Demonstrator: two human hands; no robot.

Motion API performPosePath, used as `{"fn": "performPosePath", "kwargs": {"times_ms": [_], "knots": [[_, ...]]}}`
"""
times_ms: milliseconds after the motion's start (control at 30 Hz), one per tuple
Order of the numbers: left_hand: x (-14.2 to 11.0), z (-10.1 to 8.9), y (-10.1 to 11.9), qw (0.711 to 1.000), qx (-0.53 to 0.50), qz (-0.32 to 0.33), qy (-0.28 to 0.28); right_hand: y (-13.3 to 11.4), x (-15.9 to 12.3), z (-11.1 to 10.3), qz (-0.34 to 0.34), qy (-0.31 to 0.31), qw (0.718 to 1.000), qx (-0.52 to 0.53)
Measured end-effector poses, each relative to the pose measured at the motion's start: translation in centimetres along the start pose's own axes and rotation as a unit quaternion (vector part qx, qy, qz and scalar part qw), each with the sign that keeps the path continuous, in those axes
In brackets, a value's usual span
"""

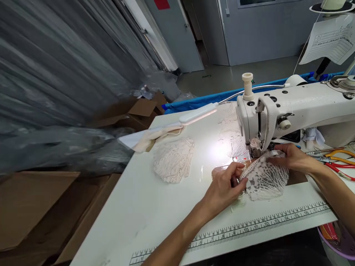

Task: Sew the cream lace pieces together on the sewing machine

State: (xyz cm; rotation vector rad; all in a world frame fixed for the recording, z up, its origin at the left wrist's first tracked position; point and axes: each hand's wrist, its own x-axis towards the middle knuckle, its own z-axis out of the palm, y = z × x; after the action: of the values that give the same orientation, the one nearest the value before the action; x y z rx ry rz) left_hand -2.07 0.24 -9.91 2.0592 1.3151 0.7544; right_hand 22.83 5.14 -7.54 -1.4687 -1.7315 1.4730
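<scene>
A white lace piece (265,179) lies on the sewing table (155,207) in front of the white sewing machine (294,107). My left hand (225,186) pinches the lace's left edge with closed fingers. Over the lace's upper right edge, next to the presser foot (254,150), my right hand (292,157) is closed on the fabric.
A stack of lace pieces (174,159) lies left of the machine, more lace (231,129) behind it. The lamp (198,112) shines on the table. Scissors and tools (337,159) lie at the right. Cardboard boxes (138,111) and plastic sheeting stand at the left. A ruler scale (263,221) runs along the table's front.
</scene>
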Motion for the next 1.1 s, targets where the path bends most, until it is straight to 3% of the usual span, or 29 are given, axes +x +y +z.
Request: {"fn": "performPosePath", "kwargs": {"times_ms": [67,167,267,333,500,633,700,833,967,1033,1100], "knots": [[0.2,-0.1,-0.8,0.984,0.143,0.088,0.056,0.6,0.6,-0.2,0.002,0.094,0.994,-0.056],[0.9,-0.4,-2.0,0.937,0.246,0.213,0.126,1.2,1.1,0.2,-0.034,0.124,0.984,-0.121],[1.6,-0.4,-2.8,0.913,0.228,0.321,0.105,1.3,1.2,0.7,-0.072,0.107,0.984,-0.125],[1.7,-0.1,-2.7,0.91,0.205,0.354,0.064,1.1,1.1,0.8,-0.07,0.103,0.98,-0.157],[1.0,1.2,-1.3,0.913,0.157,0.377,-0.003,0.5,0.2,0.8,-0.059,0.052,0.971,-0.224],[0.4,2.3,-0.6,0.907,0.154,0.391,-0.014,0.6,-0.6,1.0,-0.124,-0.02,0.992,-0.032],[0.3,2.6,-0.7,0.909,0.17,0.38,-0.007,0.8,-0.6,1.3,-0.129,0.005,0.991,0.039],[0.2,2.8,-1.1,0.917,0.228,0.326,-0.005,1.7,0.2,1.8,-0.106,0.071,0.991,0.051],[0.2,2.6,-1.3,0.918,0.262,0.298,-0.013,2.2,0.5,1.4,-0.079,0.077,0.989,0.101],[0.2,2.5,-1.5,0.918,0.264,0.295,-0.022,2.0,0.4,1.0,-0.087,0.075,0.99,0.082],[0.2,2.5,-1.5,0.92,0.274,0.279,-0.035,1.7,0.2,0.7,-0.073,0.091,0.993,-0.011]]}}
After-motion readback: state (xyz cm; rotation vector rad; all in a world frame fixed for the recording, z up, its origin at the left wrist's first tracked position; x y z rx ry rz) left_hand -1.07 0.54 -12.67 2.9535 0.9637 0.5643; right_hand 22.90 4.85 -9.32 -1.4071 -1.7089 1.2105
